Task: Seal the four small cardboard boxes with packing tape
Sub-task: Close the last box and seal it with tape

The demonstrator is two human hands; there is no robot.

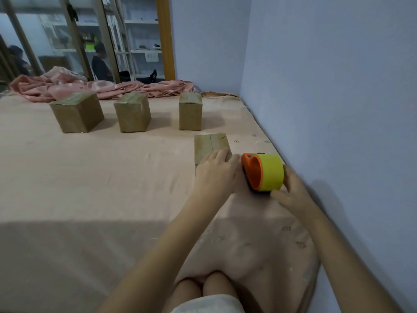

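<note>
**Fourth box under left hand, tape dispenser in right**

Left hand [217, 168]: laid flat on near edge of nearest cardboard box [211, 146], fingers straight and close together. Right hand [291, 190]: curled round yellow tape roll [270, 171] on orange dispenser [251, 171], just right of box. Three taped boxes [133, 115] in a row farther back on pink bed sheet [90, 177].

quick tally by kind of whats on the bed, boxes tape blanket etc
cardboard boxes: 4
tape dispenser: 1
pink blanket: 1
total: 6
</note>
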